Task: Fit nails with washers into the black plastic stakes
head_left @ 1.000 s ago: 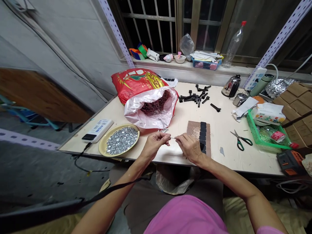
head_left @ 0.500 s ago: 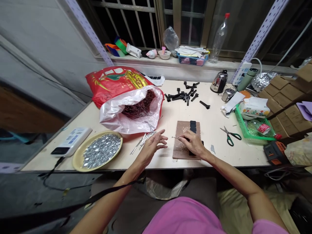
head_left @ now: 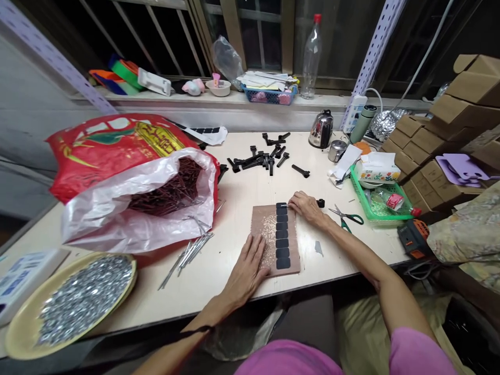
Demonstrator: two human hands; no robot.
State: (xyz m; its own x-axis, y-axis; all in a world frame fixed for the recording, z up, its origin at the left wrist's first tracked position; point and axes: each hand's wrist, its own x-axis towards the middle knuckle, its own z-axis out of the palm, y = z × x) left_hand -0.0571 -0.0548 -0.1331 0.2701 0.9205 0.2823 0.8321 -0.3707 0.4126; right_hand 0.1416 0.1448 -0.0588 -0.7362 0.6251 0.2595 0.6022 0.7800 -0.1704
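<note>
Head view: brown board (head_left: 269, 224) on the counter (head_left: 207, 271)
Patches (head_left: 283, 243): black column along the board's right side
Left hand (head_left: 247, 268): fingers extended across the board's near left edge, grasping nothing visible
Right hand (head_left: 307, 208): curled at the board's far right, by a silvery piece (head_left: 283, 205); cannot tell if gripped
Loose pins (head_left: 193, 253): left of the board

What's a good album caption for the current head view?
Left hand on a brown board, right hand by its black squares, a red bag nearby.
</note>
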